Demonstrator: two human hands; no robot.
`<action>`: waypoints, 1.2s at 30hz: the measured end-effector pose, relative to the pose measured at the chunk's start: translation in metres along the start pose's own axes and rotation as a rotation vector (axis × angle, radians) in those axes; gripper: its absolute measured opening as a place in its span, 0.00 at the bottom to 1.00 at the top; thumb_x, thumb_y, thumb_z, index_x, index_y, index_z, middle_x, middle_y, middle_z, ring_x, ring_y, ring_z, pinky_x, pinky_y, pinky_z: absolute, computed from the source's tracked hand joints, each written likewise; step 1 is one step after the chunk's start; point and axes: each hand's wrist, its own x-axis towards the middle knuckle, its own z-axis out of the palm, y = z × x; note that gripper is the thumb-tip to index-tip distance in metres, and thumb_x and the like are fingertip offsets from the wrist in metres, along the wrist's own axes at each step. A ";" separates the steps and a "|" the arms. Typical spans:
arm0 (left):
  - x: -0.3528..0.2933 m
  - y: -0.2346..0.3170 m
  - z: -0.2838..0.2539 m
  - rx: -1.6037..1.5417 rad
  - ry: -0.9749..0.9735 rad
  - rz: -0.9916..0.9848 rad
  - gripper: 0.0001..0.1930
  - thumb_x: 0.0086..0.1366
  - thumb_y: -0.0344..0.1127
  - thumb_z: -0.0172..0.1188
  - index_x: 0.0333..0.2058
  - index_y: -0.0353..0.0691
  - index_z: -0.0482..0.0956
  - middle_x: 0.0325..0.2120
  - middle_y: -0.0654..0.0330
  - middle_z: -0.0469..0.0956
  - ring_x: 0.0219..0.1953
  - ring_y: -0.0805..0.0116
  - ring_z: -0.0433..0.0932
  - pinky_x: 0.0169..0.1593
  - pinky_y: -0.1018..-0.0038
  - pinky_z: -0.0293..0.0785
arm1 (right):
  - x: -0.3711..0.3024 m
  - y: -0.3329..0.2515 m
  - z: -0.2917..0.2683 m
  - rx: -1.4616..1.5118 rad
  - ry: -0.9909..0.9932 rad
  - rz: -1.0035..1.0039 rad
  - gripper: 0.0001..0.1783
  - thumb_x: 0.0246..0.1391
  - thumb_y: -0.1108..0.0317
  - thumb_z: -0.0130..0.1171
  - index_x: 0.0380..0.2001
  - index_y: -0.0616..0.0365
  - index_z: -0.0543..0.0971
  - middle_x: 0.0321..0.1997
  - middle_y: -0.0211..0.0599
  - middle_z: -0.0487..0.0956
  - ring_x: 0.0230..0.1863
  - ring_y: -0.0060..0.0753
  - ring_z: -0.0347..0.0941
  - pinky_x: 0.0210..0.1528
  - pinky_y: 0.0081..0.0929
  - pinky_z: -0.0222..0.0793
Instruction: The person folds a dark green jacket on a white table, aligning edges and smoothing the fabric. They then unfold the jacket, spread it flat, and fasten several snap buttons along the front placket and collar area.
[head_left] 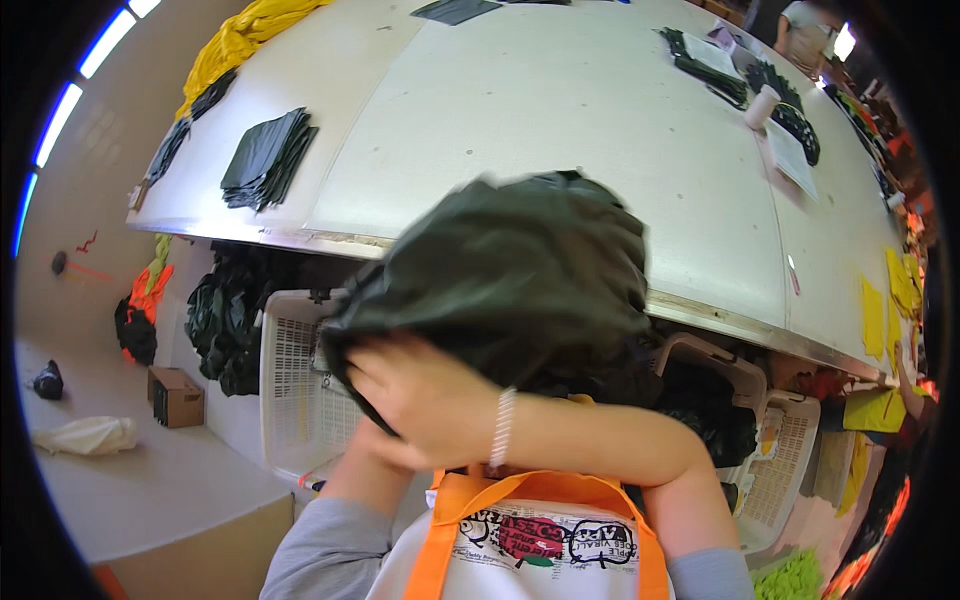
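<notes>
A bulky piece of dark, blackish-green fabric is bunched up in front of me, blurred by motion, over the near edge of the table. My right hand, its forearm crossing my body from the right, is closed on the fabric's lower left edge. Beneath that wrist, my left hand reaches up to the same edge; its fingers are hidden by the right hand and the fabric. What the fabric piece is cannot be made out.
On the white table lies a stack of dark fabric pieces, with yellow fabric behind it. Under the table edge stand a white plastic basket and another basket. A person stands at the far right.
</notes>
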 end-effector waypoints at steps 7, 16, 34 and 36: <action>-0.055 -0.001 0.029 0.107 -0.162 0.088 0.24 0.50 0.29 0.66 0.46 0.34 0.70 0.48 0.51 0.73 0.57 0.57 0.67 0.61 0.65 0.60 | -0.110 0.001 -0.124 0.134 0.323 0.158 0.23 0.51 0.59 0.63 0.47 0.62 0.75 0.45 0.41 0.78 0.43 0.38 0.76 0.46 0.30 0.72; -0.004 0.056 0.111 0.600 -0.581 0.410 0.10 0.51 0.26 0.64 0.33 0.34 0.79 0.42 0.55 0.77 0.55 0.61 0.68 0.59 0.66 0.62 | -0.142 0.106 -0.143 0.443 -0.138 0.498 0.29 0.39 0.67 0.68 0.46 0.63 0.71 0.41 0.48 0.76 0.44 0.39 0.74 0.48 0.32 0.68; -0.076 0.038 0.043 0.897 0.556 0.282 0.10 0.53 0.20 0.56 0.36 0.30 0.79 0.25 0.59 0.78 0.31 0.76 0.73 0.37 0.79 0.70 | -0.290 0.092 -0.208 -0.659 0.633 0.646 0.09 0.43 0.79 0.58 0.21 0.61 0.67 0.42 0.41 0.77 0.39 0.31 0.71 0.40 0.24 0.66; -0.057 0.063 0.019 1.058 0.840 0.618 0.09 0.57 0.21 0.56 0.37 0.30 0.79 0.26 0.62 0.78 0.30 0.78 0.72 0.37 0.80 0.69 | -0.303 0.074 -0.201 -0.389 0.469 0.705 0.07 0.43 0.79 0.59 0.22 0.63 0.70 0.36 0.38 0.80 0.35 0.28 0.74 0.40 0.21 0.68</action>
